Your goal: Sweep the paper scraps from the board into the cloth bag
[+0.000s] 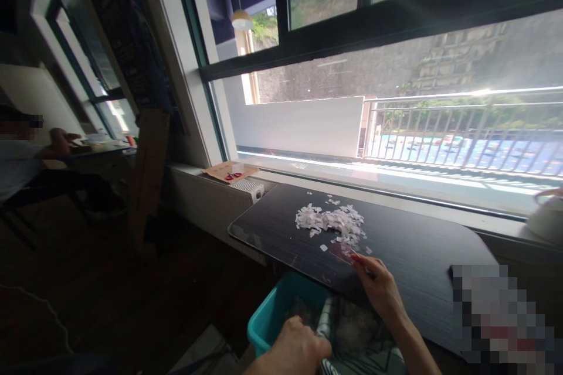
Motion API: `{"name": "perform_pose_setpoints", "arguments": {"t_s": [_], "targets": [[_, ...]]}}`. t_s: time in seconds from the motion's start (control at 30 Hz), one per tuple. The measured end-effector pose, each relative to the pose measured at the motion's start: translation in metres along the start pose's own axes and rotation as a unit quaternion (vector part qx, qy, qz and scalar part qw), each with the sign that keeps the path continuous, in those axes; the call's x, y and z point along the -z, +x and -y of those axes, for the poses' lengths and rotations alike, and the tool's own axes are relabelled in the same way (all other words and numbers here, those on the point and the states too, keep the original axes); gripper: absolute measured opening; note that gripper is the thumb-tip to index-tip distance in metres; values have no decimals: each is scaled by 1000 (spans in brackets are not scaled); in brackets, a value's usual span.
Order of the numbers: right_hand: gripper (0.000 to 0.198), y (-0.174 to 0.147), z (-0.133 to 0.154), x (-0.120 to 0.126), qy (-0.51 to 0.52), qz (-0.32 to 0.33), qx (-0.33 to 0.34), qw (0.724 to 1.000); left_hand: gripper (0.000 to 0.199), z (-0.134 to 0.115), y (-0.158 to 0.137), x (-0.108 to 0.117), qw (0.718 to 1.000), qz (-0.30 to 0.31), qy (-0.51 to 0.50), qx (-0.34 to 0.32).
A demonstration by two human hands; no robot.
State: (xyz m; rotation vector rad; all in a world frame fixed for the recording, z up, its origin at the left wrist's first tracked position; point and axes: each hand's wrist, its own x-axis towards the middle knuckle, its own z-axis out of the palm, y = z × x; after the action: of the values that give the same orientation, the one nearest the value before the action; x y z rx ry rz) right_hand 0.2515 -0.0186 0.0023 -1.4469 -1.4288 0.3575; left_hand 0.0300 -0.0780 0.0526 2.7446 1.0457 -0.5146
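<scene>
A heap of small white paper scraps (325, 220) lies on the dark table (272, 217), with a few loose pieces around it. My right hand (380, 284) pinches a thin, see-through pinkish sheet (341, 252) at the heap's near edge. Below the table's front edge is a teal bin (260, 325). My left hand (297, 345) is closed, low in front of the bin, around a white, dark-striped piece that looks like cloth (325, 319). The bin's contents are dim and hard to make out.
On the sill at the table's left lie a brown envelope (215, 171) and red-handled scissors (233, 176). A blurred-out object (497, 310) is at the table's right end. A white pot (548, 217) stands far right. Another person (21, 158) sits at the left.
</scene>
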Motion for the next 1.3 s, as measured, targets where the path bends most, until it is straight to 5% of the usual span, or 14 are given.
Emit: {"name": "perform_pose_setpoints", "arguments": {"t_s": [0.23, 0.5, 0.7, 0.93, 1.23, 1.3], "targets": [[30, 11, 16, -17, -63, 15, 74, 995, 16, 16, -26, -2, 996, -37, -29, 80], [27, 2, 22, -10, -43, 26, 27, 998, 17, 20, -38, 9, 986, -46, -80, 137], [31, 2, 24, -8, -24, -4, -18, 1000, 15, 26, -41, 10, 987, -49, -89, 127], [26, 0, 21, -7, 20, 70, -12, 997, 19, 31, -43, 11, 986, -57, -87, 128], [23, 0, 20, -2, 68, 105, -45, 991, 17, 29, -45, 14, 988, -49, -81, 125], [25, -2, 13, 1, 80, 71, -70, 992, 17, 27, -42, 12, 988, -44, -72, 126]]}}
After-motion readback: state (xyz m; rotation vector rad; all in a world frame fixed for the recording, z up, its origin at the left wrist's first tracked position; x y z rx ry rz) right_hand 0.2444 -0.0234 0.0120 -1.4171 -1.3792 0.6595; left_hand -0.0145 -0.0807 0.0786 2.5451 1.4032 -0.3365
